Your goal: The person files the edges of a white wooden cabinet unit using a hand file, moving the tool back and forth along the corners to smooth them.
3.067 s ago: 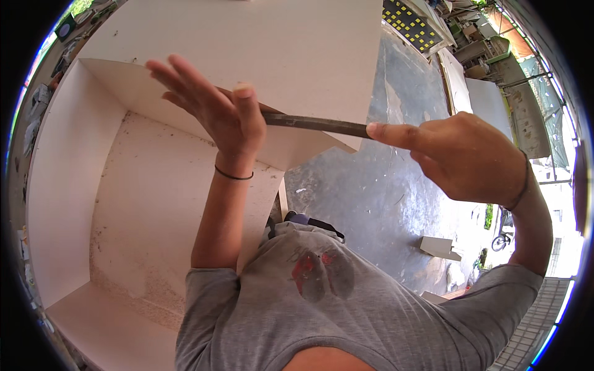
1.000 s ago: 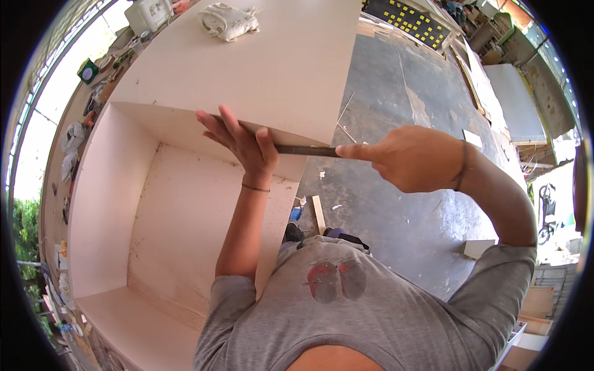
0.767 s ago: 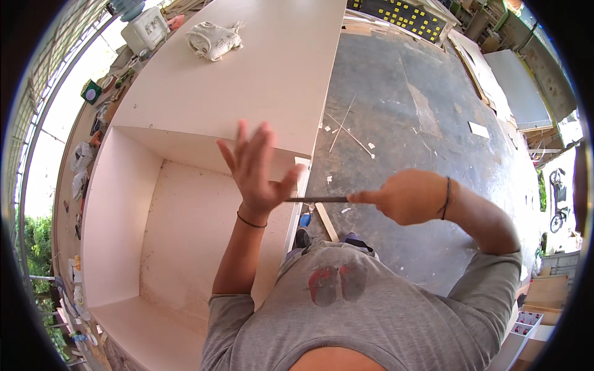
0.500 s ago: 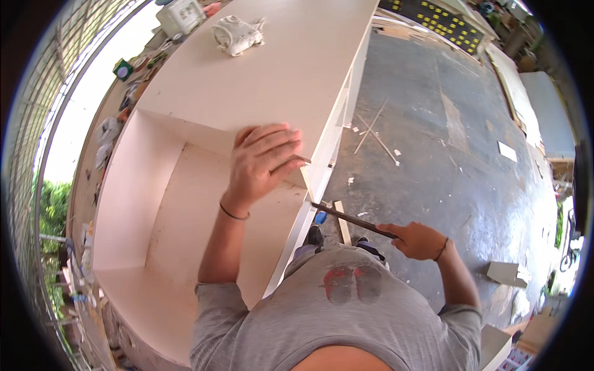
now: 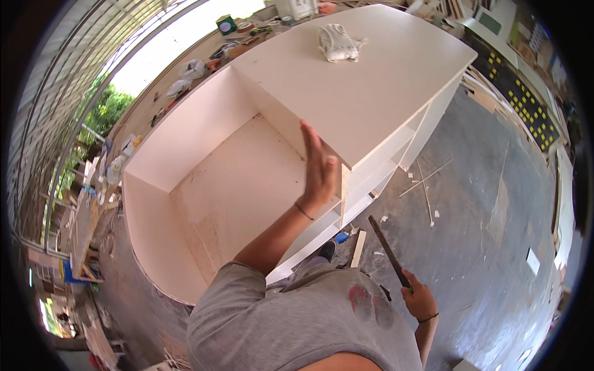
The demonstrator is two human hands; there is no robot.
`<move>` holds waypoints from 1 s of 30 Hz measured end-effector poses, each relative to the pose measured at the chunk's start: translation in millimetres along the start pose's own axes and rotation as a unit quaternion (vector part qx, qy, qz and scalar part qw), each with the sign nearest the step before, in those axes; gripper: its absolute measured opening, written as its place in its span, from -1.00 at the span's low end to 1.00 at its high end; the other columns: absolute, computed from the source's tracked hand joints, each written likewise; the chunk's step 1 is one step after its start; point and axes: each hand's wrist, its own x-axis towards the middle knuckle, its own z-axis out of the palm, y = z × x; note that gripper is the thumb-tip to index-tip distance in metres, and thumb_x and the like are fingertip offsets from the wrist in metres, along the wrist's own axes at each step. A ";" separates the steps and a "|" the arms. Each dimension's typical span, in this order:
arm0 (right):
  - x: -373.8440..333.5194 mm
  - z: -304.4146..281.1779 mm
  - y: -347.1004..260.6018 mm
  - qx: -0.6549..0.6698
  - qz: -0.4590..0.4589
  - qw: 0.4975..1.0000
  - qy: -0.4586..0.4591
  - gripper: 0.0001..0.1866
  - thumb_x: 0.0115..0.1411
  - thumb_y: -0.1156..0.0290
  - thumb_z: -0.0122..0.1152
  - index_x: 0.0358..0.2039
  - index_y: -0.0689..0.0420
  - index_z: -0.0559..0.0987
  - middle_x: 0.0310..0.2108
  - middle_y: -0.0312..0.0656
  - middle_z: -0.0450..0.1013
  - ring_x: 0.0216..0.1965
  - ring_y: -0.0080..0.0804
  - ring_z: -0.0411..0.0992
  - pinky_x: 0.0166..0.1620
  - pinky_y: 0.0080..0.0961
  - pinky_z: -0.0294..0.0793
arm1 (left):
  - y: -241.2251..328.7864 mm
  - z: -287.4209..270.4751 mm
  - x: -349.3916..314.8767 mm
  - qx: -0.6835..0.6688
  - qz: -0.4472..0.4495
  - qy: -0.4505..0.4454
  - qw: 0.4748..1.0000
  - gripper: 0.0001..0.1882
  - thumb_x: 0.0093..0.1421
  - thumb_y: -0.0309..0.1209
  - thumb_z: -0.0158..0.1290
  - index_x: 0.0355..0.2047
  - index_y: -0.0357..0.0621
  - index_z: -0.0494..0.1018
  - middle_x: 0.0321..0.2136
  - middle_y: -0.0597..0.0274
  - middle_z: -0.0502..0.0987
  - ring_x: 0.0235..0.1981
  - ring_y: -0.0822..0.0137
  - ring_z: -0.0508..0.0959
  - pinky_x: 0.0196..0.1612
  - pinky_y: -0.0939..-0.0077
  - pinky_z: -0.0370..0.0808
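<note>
A large white cabinet (image 5: 396, 68) lies in front of me, with a deep open compartment (image 5: 241, 179) on its near left side. My left hand (image 5: 321, 173) is at the inner divider of that compartment, beside the corner of the top panel. Its fingers are stretched out and hold nothing; whether the palm touches the panel I cannot tell. Lower right, my right hand (image 5: 421, 298) is closed round one end of a long, dark flat file (image 5: 388, 250). The file points up and left, its tip apart from the cabinet's edge.
A crumpled white cloth bundle (image 5: 339, 43) rests on the cabinet top. Thin strips (image 5: 426, 185) and a wooden batten (image 5: 358, 248) lie on the grey floor. Tools and a green can (image 5: 226, 25) line the far left ledge. Boards lean at the far right.
The file has come away from the cabinet's edge and swung more upright, as my right hand dropped lower. My left hand has turned edge-on at the divider. The whole view has turned leftward.
</note>
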 end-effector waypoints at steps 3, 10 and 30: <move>6.4 1.8 9.4 -0.005 -0.022 1.000 -0.006 -0.43 0.12 0.42 0.10 0.19 -0.12 0.31 -0.41 0.15 0.50 -0.26 0.23 0.44 -0.24 -0.01 0.41 | 7.3 30.3 7.9 -0.033 -0.073 0.079 0.994 -0.18 0.37 0.07 -0.47 0.33 -0.29 -0.48 0.36 -0.11 -0.52 0.39 0.03 -0.49 0.37 0.17 -0.41; 12.4 8.6 -0.9 -0.006 -0.024 0.999 -0.038 -0.42 0.12 0.41 0.10 0.19 -0.11 0.30 -0.35 0.17 0.51 -0.24 0.21 0.45 -0.22 -0.04 0.45 | 7.0 29.1 29.4 -0.081 -0.195 0.157 0.965 -0.21 0.38 -0.03 -0.39 0.32 -0.36 -0.44 0.37 -0.13 -0.47 0.39 0.05 -0.46 0.37 0.17 -0.41; 8.0 24.5 -19.5 0.002 0.006 0.999 -0.032 -0.45 0.14 0.38 0.08 0.18 -0.06 0.31 -0.24 0.13 0.51 -0.16 0.18 0.45 -0.13 -0.09 0.44 | -110.4 -76.3 159.0 -0.053 -0.130 0.166 0.976 -0.37 0.28 -0.25 -0.15 0.26 -0.34 0.02 0.30 -0.14 -0.02 0.36 0.05 -0.07 0.36 0.34 -0.10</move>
